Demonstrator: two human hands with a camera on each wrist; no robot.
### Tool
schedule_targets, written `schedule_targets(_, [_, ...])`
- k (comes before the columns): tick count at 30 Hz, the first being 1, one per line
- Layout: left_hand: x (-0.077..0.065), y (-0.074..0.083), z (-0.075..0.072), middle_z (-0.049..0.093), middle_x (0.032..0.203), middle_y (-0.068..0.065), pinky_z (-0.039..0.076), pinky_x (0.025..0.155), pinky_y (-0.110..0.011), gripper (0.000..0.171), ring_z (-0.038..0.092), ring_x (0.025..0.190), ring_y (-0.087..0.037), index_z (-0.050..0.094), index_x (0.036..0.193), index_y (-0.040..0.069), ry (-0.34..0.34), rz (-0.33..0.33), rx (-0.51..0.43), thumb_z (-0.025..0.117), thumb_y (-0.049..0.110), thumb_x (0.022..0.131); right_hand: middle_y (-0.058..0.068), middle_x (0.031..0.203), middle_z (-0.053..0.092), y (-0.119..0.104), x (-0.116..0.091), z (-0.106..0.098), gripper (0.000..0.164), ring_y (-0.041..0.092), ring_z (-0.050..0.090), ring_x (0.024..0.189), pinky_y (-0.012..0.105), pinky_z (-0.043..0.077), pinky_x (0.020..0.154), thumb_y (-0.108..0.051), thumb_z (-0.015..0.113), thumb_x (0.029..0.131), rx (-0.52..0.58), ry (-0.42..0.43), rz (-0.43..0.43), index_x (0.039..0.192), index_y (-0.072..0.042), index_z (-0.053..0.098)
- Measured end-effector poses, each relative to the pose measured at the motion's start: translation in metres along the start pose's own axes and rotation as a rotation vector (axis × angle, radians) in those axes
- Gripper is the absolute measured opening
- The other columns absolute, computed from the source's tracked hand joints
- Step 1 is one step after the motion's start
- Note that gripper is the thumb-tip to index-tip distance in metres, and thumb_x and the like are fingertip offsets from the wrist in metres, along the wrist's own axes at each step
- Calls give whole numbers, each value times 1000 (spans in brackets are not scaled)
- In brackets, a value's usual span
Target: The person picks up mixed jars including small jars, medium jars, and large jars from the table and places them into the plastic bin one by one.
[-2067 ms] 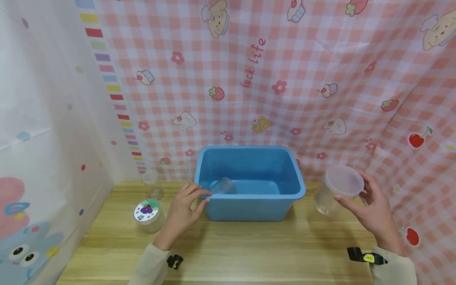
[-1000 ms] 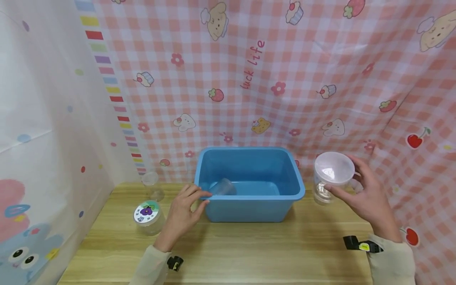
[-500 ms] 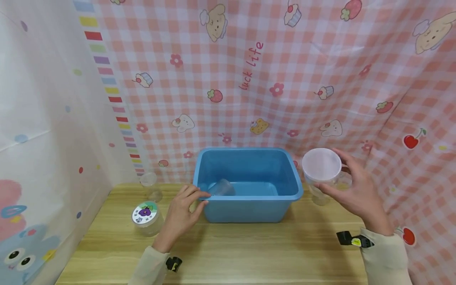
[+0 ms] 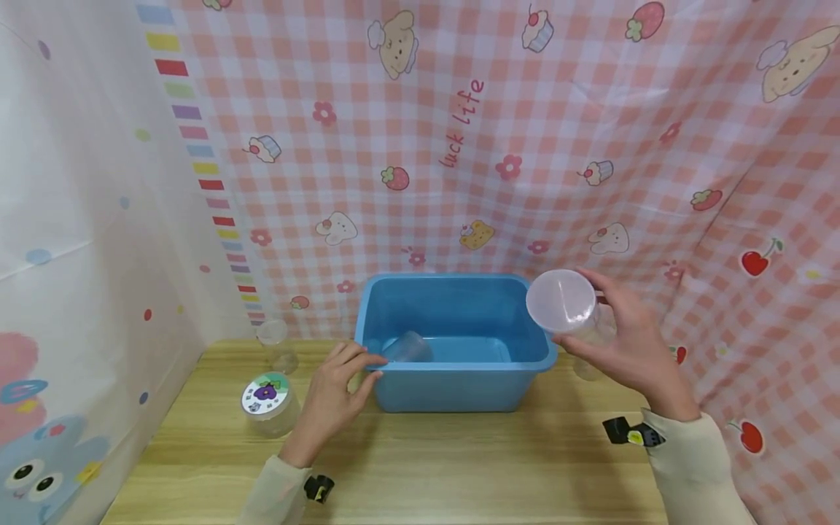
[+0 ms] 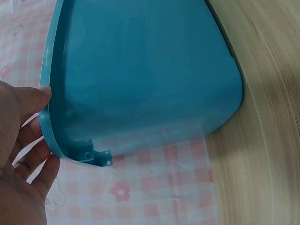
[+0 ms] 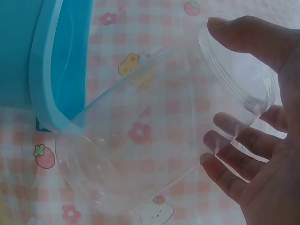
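Observation:
My left hand pinches the front-left rim of a blue plastic bin. In the left wrist view, the thumb lies over the rim and the fingers are beneath it. A clear plastic cup lies on its side in the bin's left part. My right hand grips a clear plastic jar near its top. The jar's translucent lid overlaps the bin's right rim in the head view, and the jar tilts, held off the table. Whether it touches the bin cannot be told.
On the left of the wooden table stand a small tub with a printed lid and, behind it, a clear cup. A checked pink cloth hangs right behind the bin. A white curtain hangs at the left.
My right hand has carried the jar left and up off the table, over to the bin's right edge, tilting it along the way. The left hand stays on the rim.

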State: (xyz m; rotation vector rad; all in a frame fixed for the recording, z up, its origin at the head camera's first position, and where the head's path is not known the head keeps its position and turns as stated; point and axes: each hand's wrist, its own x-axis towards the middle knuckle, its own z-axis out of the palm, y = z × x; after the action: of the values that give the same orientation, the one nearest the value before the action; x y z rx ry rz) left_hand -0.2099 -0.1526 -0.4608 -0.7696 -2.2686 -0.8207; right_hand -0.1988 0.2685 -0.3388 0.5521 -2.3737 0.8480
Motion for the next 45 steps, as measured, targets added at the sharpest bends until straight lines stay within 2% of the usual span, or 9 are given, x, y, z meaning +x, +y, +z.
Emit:
schedule_targets(2, [0, 0, 1, 67, 101, 4, 54, 81, -37, 16, 57, 99, -15, 78, 104, 16, 8, 6, -3, 80, 11, 89, 13, 137, 61, -3, 3, 1, 100, 30, 57, 118, 47, 46, 94, -15, 98, 65, -9, -22, -19, 152, -15, 49])
schedule_targets(4, [0, -1, 1, 67, 100, 4, 54, 80, -36, 16, 57, 98, -15, 78, 103, 16, 16, 15, -2, 81, 10, 88, 14, 138, 61, -6, 7, 3, 99, 31, 57, 119, 55, 48, 94, -17, 98, 66, -22, -41, -44, 152, -14, 49])
schedule_targets(9, [-1, -1, 1, 66, 99, 4, 54, 79, -36, 18, 56, 96, -15, 78, 103, 15, 19, 20, 0, 82, 9, 87, 14, 140, 59, -12, 13, 9, 96, 32, 54, 122, 62, 49, 93, -20, 96, 69, -50, -88, -81, 152, -16, 48])
schedule_targets(18, [-1, 1, -1, 67, 99, 4, 54, 78, -35, 23, 55, 95, -13, 77, 104, 18, 9, 7, 1, 83, 7, 85, 13, 147, 54, -21, 22, 24, 98, 33, 50, 129, 63, 54, 93, -25, 95, 72, -99, -176, -112, 155, -20, 43])
schedule_targets(22, [-2, 1, 0, 67, 99, 4, 54, 78, -35, 22, 55, 95, -13, 77, 104, 17, 11, 3, 4, 83, 7, 85, 12, 148, 52, -25, 25, 32, 97, 31, 49, 130, 58, 58, 89, -28, 94, 74, -122, -210, -123, 156, -19, 43])
schedule_targets(31, [-1, 2, 0, 67, 100, 5, 54, 78, -36, 18, 56, 96, -14, 78, 102, 16, 17, 1, 7, 82, 8, 86, 11, 148, 51, -29, 30, 52, 96, 31, 49, 131, 53, 59, 89, -32, 94, 74, -130, -293, -157, 154, -16, 42])
schedule_targets(39, [-1, 3, 0, 68, 100, 4, 55, 79, -37, 17, 56, 97, -14, 78, 103, 17, 10, -4, 3, 81, 10, 88, 7, 149, 52, -30, 33, 63, 97, 29, 49, 133, 52, 56, 96, -36, 94, 74, -174, -358, -155, 154, -18, 42])
schedule_targets(45, [0, 2, 0, 67, 100, 4, 55, 78, -36, 19, 56, 96, -14, 77, 103, 18, 8, 1, 4, 82, 9, 87, 5, 154, 48, -30, 33, 65, 101, 31, 44, 140, 56, 50, 106, -47, 93, 72, -203, -406, -149, 155, -22, 42])
